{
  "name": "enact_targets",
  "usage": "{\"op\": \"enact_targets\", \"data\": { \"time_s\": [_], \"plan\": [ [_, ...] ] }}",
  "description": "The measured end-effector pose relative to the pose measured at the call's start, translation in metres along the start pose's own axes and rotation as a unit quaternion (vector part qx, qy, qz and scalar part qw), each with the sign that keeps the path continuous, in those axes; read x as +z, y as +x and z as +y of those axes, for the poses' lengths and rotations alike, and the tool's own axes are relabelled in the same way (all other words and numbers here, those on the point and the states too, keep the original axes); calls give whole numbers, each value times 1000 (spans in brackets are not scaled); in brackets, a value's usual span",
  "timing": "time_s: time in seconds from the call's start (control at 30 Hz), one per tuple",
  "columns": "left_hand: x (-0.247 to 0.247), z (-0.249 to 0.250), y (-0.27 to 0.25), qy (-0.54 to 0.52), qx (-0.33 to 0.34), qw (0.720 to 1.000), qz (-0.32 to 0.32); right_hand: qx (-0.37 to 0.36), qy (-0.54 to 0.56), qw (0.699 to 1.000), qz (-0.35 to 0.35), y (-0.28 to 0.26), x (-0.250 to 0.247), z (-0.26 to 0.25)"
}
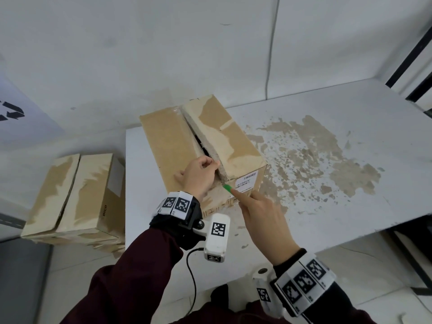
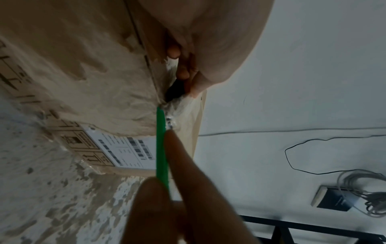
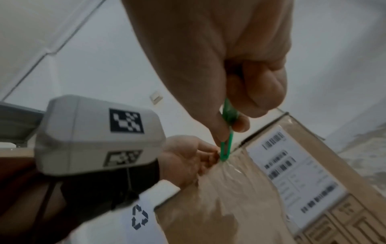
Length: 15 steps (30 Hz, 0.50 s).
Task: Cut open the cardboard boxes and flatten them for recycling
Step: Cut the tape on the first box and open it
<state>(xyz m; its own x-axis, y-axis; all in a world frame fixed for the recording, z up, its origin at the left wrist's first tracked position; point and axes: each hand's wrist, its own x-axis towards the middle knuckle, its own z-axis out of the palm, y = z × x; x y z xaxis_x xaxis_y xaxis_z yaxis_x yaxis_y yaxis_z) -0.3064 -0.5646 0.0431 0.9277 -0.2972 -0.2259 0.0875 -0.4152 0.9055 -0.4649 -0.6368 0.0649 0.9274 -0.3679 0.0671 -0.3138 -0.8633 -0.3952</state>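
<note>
I am at the last stretch of tape on the box [image 1: 201,146], which stands at the desk's [image 1: 327,183] left edge, near its far left corner. My right hand [image 1: 261,220] is clamped round the green cutter [image 1: 228,188], forefinger laid along its back, with the tip at the top edge of the near face, where clear tape [image 3: 227,166] bunches over the seam. My left hand [image 1: 198,176] curls its fingertips over the left flap's edge at the open slit, just beside the tip. To do this well, I judge the stroke should run down the near face and away from those fingers, shallow enough to part only tape. The left hand should pull the flap outward to keep the tape taut, but slide back from the blade's line. A second box [image 1: 77,197] waits off the left edge, untouched.
</note>
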Motion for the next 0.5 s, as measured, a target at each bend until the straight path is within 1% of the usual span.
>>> {"op": "enact_targets", "data": {
  "time_s": [0.07, 0.17, 0.37, 0.5],
  "plan": [
    [1, -3, 2, -4, 8, 1000, -13, 6, -3, 1000, -10, 0, -2, 0],
    [1, -4, 5, -9, 11, 1000, -13, 14, -6, 1000, -9, 5, -8, -4],
    [2, -4, 6, -18, 22, 1000, -8, -13, 17, 1000, -12, 4, -30, 3],
    [2, -1, 4, -7, 21, 1000, -7, -11, 18, 999, -31, 12, -30, 3]
  ]
}}
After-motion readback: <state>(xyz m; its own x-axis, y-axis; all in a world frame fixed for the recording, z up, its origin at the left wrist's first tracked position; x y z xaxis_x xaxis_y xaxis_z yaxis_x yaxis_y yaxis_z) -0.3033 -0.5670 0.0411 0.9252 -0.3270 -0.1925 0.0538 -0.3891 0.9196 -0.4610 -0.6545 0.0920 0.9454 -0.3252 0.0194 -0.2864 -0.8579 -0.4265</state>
